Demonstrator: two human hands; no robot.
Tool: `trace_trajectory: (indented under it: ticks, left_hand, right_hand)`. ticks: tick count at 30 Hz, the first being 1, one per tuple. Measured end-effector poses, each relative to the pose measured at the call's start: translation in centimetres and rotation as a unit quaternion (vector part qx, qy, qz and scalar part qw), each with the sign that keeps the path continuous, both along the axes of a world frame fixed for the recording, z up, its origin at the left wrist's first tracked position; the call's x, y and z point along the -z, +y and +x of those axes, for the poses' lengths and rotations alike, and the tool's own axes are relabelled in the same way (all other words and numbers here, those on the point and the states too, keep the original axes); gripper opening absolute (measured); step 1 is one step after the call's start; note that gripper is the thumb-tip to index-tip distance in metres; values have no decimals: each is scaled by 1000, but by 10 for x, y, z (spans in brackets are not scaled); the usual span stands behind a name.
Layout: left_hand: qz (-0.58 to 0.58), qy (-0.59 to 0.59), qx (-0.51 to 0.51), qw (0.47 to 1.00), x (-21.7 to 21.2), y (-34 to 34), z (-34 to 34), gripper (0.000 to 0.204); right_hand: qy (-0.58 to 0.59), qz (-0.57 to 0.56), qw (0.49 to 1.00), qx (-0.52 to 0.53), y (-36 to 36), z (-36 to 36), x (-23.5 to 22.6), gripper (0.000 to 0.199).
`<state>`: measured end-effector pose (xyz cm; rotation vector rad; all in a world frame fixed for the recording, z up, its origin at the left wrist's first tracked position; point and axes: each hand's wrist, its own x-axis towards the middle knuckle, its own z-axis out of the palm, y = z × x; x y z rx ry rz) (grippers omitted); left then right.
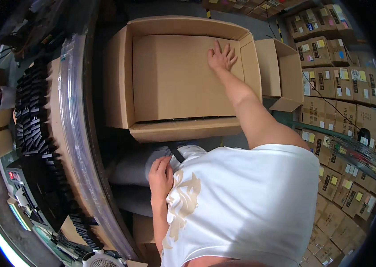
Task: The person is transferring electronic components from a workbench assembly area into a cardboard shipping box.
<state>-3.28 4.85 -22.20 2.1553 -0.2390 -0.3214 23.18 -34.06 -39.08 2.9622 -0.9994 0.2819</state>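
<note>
My right arm reaches out to a large cardboard box point(125, 75) with raised sides. My right hand point(222, 57) lies with spread fingers on the flat brown cardboard sheet point(174, 80) inside it, near the far right corner. A narrow dark gap runs along the sheet's near edge; whatever lies beneath is hidden. My left hand point(160, 178) rests against my body at the waist, beside the white shirt. Its fingers are loosely extended, with nothing visible in them.
A workbench edge wrapped in clear plastic point(74, 111) runs along the left, bearing rows of small black parts point(32, 111). An open cardboard box point(291, 73) stands right of the large one. Stacked cartons point(343, 84) and a wire-caged fan point(357, 155) are farther right.
</note>
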Motion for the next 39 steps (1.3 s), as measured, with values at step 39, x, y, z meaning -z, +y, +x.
trace_trajectory:
  ticks: [39]
  left_hand:
    - [-42, -39, -144, 988, -11, 34, -31, 22]
  right_hand:
    - [-63, 48, 921, -380, 246, 12, 21, 48]
